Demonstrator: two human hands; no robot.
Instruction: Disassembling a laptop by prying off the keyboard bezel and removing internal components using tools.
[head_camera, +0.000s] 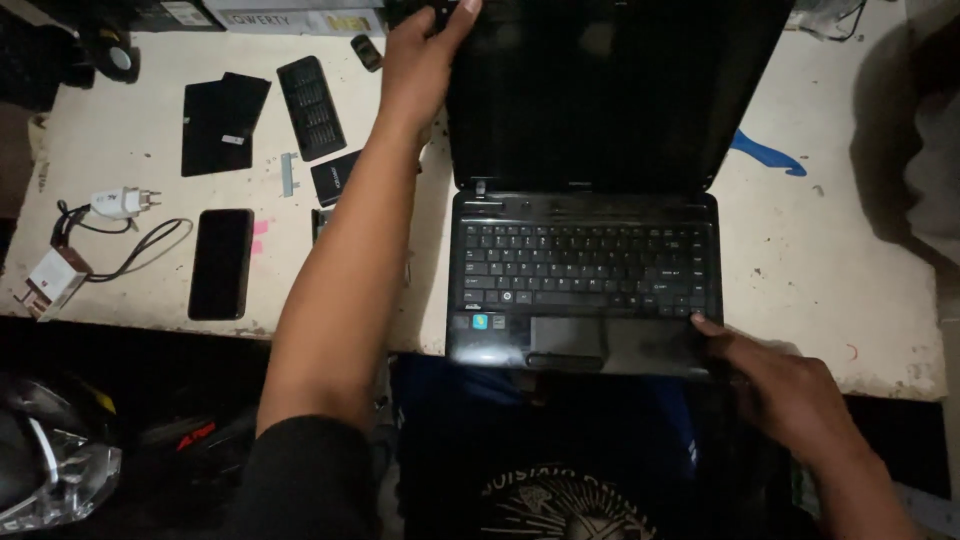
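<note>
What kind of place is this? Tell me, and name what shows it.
Probably a small electronics repair bench. An open black laptop sits on a worn, stained table, with a screwdriver bit case, a dark phone and a white charger beside it.

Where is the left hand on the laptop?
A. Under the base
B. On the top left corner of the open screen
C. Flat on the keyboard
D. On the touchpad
B: the left hand grips the top left corner of the laptop screen, while the right hand rests at the front right corner of the base.
</note>
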